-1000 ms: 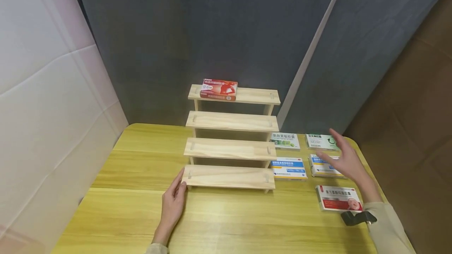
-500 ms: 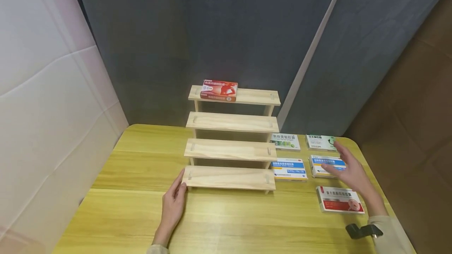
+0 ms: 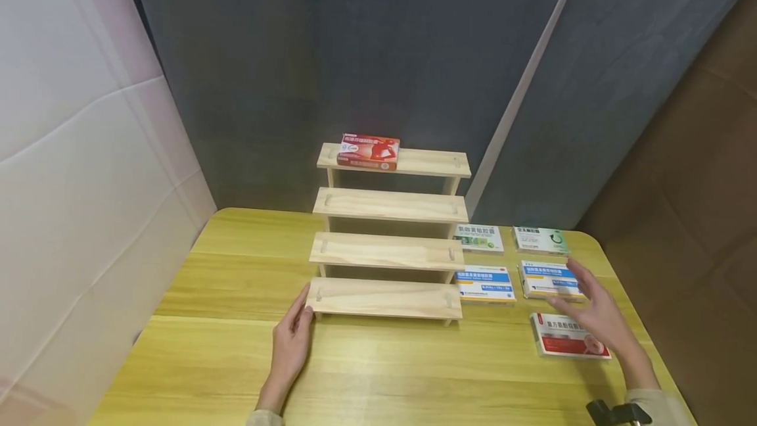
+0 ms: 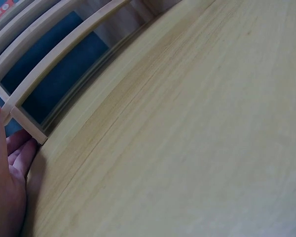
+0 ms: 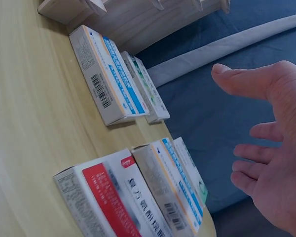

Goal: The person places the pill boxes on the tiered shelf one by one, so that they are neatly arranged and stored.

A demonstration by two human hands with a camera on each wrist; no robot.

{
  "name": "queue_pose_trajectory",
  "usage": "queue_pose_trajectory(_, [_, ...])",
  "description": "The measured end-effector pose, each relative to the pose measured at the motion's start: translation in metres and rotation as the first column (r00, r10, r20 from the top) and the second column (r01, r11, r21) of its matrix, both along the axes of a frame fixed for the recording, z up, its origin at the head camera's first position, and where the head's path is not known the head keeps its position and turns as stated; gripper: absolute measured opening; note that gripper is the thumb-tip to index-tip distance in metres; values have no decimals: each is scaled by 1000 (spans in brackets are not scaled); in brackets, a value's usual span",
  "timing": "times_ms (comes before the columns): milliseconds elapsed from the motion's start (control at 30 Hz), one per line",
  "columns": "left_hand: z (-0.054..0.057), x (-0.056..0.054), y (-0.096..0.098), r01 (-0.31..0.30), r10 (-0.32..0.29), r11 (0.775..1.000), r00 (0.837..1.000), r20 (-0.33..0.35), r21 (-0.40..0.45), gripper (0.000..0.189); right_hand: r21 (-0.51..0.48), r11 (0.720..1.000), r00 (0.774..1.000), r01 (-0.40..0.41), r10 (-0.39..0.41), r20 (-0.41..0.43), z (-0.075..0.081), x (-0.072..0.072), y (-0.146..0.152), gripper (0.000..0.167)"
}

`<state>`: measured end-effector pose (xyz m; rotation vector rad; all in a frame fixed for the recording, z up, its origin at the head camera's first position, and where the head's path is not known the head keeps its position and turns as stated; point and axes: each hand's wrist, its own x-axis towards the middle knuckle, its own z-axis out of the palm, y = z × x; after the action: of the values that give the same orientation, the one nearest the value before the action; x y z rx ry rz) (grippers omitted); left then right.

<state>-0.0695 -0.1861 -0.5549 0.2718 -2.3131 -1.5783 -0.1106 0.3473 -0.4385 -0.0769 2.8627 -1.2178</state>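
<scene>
A four-step wooden display rack [image 3: 387, 252] stands on the table, its shelves rising toward the back. My left hand [image 3: 291, 344] holds the left end of the lowest shelf, thumb at the front corner and fingers along the side; in the left wrist view its fingers [image 4: 22, 155] sit low by the rack's leg. My right hand [image 3: 600, 314] hovers with thumb and fingers spread, holding nothing. Beneath it in the head view lies a white-and-red medicine box [image 3: 556, 335], partly covered by the hand. Just behind that is a blue-and-white medicine box [image 3: 543, 279].
On the top shelf lies a red medicine box [image 3: 368, 152]. Right of the rack are another blue-and-white box [image 3: 486, 283] and a green-and-white box [image 3: 480, 238]. A second green-and-white box [image 3: 539, 240] lies near the table's back edge. A dark curtain [image 3: 248, 84] hangs behind.
My right hand has drawn back toward me and slightly right, from over the back boxes to over the white-and-red one. The left hand and the rack have stayed in place.
</scene>
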Motion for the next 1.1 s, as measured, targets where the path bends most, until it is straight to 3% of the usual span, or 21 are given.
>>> queue_pose_trajectory(267, [1, -1, 0, 4, -4, 1000, 1000, 14, 2, 41, -56, 998, 998, 4, -1, 65, -9, 9, 8, 102])
queue_pose_trajectory(567, [0, -3, 2, 9, -10, 1000, 1000, 29, 19, 41, -17, 999, 999, 34, -34, -29, -29, 21, 20, 101])
queue_pose_trajectory(767, [-1, -4, 2, 6, -6, 1000, 1000, 24, 7, 41, -37, 997, 997, 66, -64, 51, -33, 22, 28, 106])
queue_pose_trajectory(1100, [-2, -1, -1, -1, 1, 1000, 1000, 17, -4, 41, -43, 997, 995, 70, -67, 69, -46, 31, 35, 107])
